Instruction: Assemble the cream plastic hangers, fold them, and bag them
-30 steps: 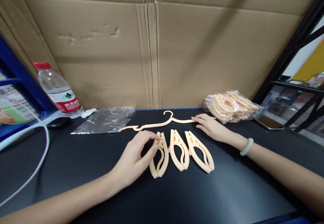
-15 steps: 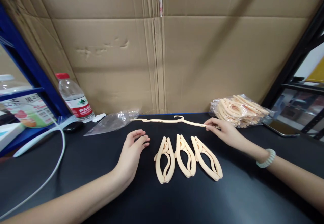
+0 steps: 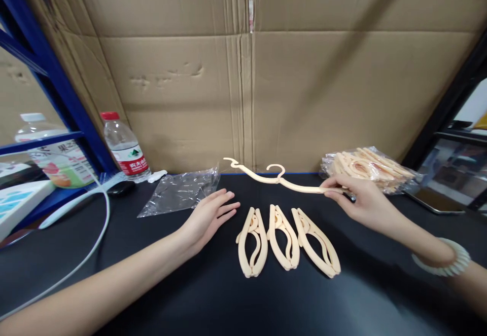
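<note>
Pinched at its right end by my right hand (image 3: 355, 196) is an unfolded cream clothes hanger (image 3: 266, 178), its hook upward and its left end raised toward the cardboard. My left hand (image 3: 211, 219) is open over the black table, fingers stretched to the right and holding nothing. Its fingertips are near a clear plastic bag (image 3: 178, 191). Between my hands and closer to me lie three folded hangers side by side: a left one (image 3: 242, 255), a middle one (image 3: 274, 242) and a right one (image 3: 310, 247).
Behind my right hand sits a clear bag of folded hangers (image 3: 375, 166), with a phone-like flat device (image 3: 433, 203) beside it. On the left are a red-capped water bottle (image 3: 127, 151), a larger bottle (image 3: 61, 161) and a white cable (image 3: 102, 229). Cardboard (image 3: 171, 103) stands behind the table.
The unfolded hanger's left end has lifted off the table in my right hand's grip. My left hand's fingers have straightened. The whole view has shifted slightly.
</note>
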A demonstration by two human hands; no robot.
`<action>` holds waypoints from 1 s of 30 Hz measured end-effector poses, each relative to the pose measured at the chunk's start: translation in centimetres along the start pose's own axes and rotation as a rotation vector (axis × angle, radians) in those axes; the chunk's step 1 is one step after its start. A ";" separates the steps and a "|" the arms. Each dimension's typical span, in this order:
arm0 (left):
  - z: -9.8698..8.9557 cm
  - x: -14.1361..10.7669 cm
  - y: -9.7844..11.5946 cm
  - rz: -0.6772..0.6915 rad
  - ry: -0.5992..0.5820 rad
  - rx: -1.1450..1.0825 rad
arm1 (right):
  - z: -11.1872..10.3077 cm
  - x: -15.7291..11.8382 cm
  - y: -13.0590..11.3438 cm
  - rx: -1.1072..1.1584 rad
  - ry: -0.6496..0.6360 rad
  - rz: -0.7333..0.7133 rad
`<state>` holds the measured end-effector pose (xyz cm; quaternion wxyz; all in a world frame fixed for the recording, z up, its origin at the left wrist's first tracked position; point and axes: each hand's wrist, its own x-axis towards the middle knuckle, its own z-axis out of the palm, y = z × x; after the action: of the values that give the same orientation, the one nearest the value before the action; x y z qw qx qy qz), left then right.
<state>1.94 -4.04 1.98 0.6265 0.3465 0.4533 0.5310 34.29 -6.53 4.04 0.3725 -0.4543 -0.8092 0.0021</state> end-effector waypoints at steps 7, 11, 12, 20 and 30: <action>0.3 -0.3 1.9 0.108 -0.080 0.055 | -0.4 -0.2 0.0 -0.041 0.003 -0.129; 0.1 -0.3 2.2 0.139 -0.155 0.090 | 0.4 -0.4 -0.7 -0.035 -0.036 -0.210; 0.1 -0.3 2.1 0.159 -0.169 0.104 | 0.6 -0.4 -0.9 -0.036 -0.041 -0.223; -0.2 -0.1 1.5 0.300 -0.078 0.141 | 0.9 -0.5 -0.5 -0.058 0.044 -0.242; -0.4 -0.6 0.8 0.559 -0.269 0.724 | 0.7 -0.3 0.7 -0.323 0.108 -0.315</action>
<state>1.25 -4.49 2.71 0.3515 0.7169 0.4136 0.4375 34.45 -6.05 3.09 0.3334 -0.3754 -0.8389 -0.2102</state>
